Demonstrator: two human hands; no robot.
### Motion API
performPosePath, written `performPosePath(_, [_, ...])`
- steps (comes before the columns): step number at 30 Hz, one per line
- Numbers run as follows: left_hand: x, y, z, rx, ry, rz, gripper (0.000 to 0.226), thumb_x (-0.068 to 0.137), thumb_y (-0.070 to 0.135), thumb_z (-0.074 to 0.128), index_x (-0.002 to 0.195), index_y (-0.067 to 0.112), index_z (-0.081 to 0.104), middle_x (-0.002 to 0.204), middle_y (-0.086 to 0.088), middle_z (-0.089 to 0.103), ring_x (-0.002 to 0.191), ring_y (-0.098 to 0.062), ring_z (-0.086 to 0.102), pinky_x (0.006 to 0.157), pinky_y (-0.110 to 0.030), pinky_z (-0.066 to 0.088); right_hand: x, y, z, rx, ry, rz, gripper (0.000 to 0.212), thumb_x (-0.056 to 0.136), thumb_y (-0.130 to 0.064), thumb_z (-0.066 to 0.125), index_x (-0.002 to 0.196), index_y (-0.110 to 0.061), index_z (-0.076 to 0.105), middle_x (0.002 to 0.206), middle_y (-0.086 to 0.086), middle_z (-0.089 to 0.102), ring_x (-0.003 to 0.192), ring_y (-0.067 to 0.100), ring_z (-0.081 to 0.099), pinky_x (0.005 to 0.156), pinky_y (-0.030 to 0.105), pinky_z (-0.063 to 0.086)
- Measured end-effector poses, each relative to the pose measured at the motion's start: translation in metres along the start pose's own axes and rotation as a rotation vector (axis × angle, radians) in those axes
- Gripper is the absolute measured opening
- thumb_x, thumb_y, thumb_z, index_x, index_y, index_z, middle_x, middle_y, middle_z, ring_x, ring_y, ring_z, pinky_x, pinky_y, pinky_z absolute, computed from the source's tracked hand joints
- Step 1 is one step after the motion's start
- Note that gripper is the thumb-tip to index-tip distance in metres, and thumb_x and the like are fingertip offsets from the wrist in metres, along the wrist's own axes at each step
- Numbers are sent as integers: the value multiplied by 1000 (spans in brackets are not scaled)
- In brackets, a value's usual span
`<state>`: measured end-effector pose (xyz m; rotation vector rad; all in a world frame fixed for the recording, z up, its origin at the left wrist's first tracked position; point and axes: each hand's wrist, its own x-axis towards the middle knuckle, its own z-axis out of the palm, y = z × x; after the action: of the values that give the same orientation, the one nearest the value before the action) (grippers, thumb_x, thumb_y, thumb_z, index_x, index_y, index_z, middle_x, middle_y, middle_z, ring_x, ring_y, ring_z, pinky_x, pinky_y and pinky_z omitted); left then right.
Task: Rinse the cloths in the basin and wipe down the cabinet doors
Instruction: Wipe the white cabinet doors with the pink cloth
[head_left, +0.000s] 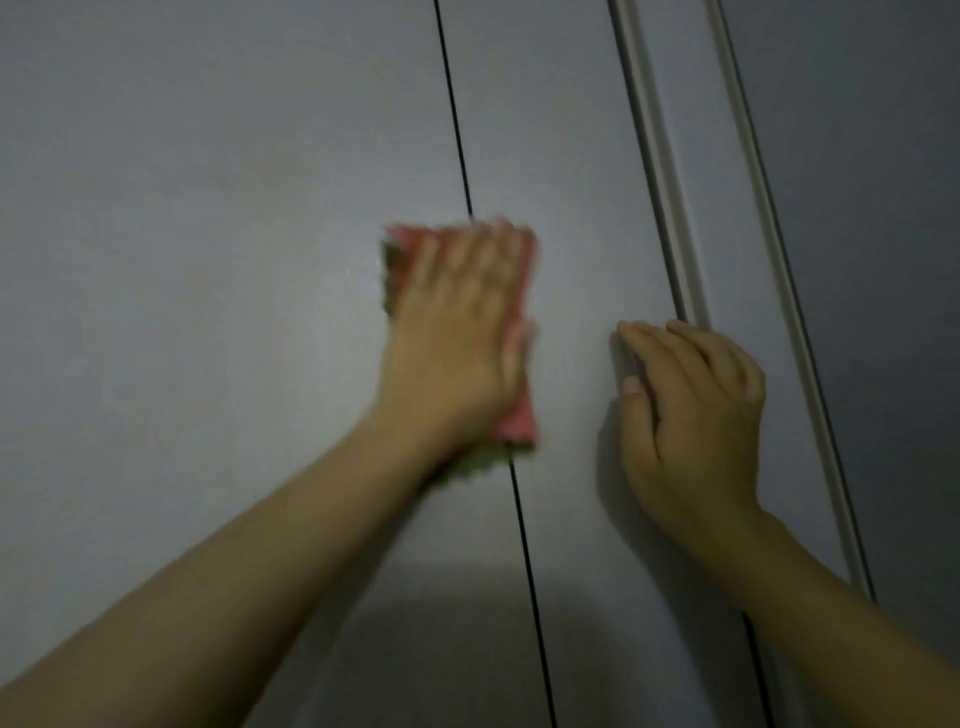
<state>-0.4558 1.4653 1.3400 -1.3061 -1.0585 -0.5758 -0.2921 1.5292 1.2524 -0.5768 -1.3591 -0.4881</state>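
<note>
Grey cabinet doors fill the view; the left door (208, 260) and the middle door (561, 208) meet at a thin dark gap. My left hand (457, 332), blurred by motion, presses a pink cloth (519, 421) with a green edge flat against the doors, right over that gap. Its fingers lie straight on the cloth. My right hand (685, 410) rests against the middle door near its right edge, fingers loosely bent with the tips at the door's edge beside the pale vertical strip (660, 171). It holds nothing.
A second pale vertical strip (753, 171) runs further right, with a darker grey panel (872, 260) beyond it. A shadow lies across the lower part of the doors. No basin is in view.
</note>
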Motion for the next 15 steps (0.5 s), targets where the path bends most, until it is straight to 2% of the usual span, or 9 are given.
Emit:
performPosePath(2, [-35, 21, -1, -39, -90, 135, 61, 98, 40, 27, 152, 13, 22, 158, -6, 21, 147, -21, 17, 119, -41, 11, -3, -3, -1, 19, -8, 3, 49, 88, -23, 33, 126, -5, 58, 124, 9, 62, 121, 27, 47, 106, 33, 20])
performPosePath(4, [-43, 6, -5, -56, -120, 128, 59, 98, 40, 25, 152, 16, 21, 158, -3, 19, 146, -18, 16, 114, -37, 15, -6, -8, -1, 39, -35, -20, 50, 88, -24, 32, 127, -5, 57, 125, 10, 61, 122, 27, 46, 107, 33, 19])
performPosePath(7, [-22, -49, -14, 16, -22, -77, 59, 97, 38, 25, 151, 14, 25, 156, -8, 25, 145, -23, 23, 113, -38, 20, -5, -19, 4, 73, -53, -81, 50, 88, -25, 34, 129, -5, 56, 127, 11, 59, 124, 26, 44, 108, 33, 19])
performPosePath(9, [-9, -75, -20, 53, 21, -281, 59, 98, 37, 21, 152, 12, 20, 158, -10, 21, 146, -24, 18, 118, -40, 10, -3, -28, 10, 104, -52, -111, 49, 89, -24, 35, 130, -5, 55, 128, 11, 59, 125, 25, 42, 107, 35, 21])
performPosePath(11, [-10, -61, -19, 68, 53, -392, 61, 98, 37, 21, 152, 10, 18, 158, -11, 18, 147, -25, 15, 120, -41, 5, 0, -35, 15, 124, -49, -134, 48, 89, -22, 36, 129, -5, 55, 129, 12, 58, 125, 23, 39, 106, 34, 21])
performPosePath(13, [-29, -29, -14, 35, 40, -263, 61, 97, 37, 25, 151, 10, 21, 157, -11, 22, 146, -26, 18, 120, -44, 8, 1, -42, 18, 136, -46, -141, 48, 89, -22, 36, 130, -5, 54, 130, 12, 58, 125, 22, 38, 106, 32, 20])
performPosePath(15, [-56, -14, -12, 11, -56, -67, 59, 98, 38, 25, 152, 13, 19, 158, -6, 18, 147, -20, 13, 118, -40, 9, 1, -47, 21, 143, -47, -155, 48, 89, -21, 36, 130, -5, 54, 130, 13, 58, 124, 23, 39, 106, 30, 20])
